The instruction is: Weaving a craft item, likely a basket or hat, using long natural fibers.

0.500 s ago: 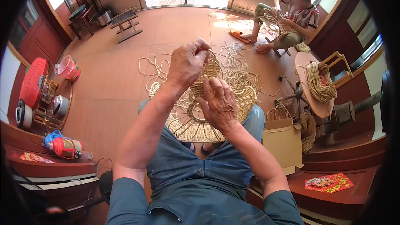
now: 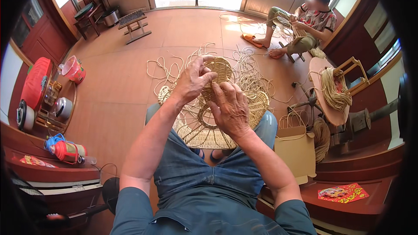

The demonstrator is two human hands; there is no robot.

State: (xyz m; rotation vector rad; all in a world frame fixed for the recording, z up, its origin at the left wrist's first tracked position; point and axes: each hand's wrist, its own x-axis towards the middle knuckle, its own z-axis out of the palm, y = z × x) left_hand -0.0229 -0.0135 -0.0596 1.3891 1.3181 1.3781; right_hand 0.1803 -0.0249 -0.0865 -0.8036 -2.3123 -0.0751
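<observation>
While the woven piece (image 2: pixel 220 70) sits at the lap's (image 2: pixel 213 176) front edge, L hand (image 2: pixel 191 80) is at its raised part's L side, R hand (image 2: pixel 231 109) lower R; can't tell if either's clamped. Loose cord (image 2: pixel 254 72) beyond could snag, prob. if tugged w/o slack.

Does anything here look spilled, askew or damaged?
Nothing looks spilled or damaged; only the loose cord stands out, lying tangled on the floor beyond the woven piece, while the coil on the beige board looks neater.
</observation>
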